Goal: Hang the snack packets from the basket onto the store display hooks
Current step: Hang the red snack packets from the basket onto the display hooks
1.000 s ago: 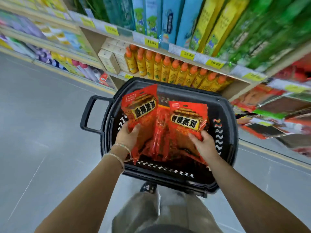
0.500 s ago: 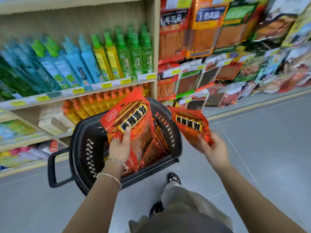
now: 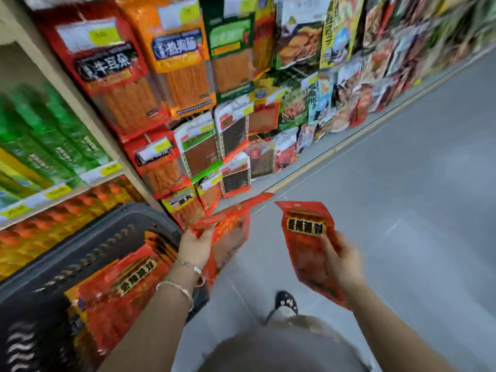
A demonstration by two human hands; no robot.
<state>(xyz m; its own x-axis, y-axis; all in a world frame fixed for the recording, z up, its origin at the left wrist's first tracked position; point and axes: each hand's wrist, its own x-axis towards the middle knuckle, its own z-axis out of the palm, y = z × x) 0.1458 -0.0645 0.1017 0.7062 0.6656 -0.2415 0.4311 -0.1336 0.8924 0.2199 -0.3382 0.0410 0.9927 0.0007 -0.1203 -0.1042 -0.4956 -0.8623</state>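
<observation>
Carry step: L hand (image 3: 194, 244) gripping pkt (image 3: 233, 229), R hand (image 3: 339, 260) gripping 2nd pkt (image 3: 308, 248); next prob. hang-holes onto display (image 3: 198, 157) above grips.

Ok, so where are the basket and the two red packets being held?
basket (image 3: 112, 224): head view, on its dark far wall.
left packet (image 3: 233, 237): head view, on its red middle, beside the fingers.
right packet (image 3: 306, 228): head view, on its black-and-yellow label.

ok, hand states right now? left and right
Left hand: grips a red packet.
Right hand: grips the other packet, thumb on its front.
</observation>
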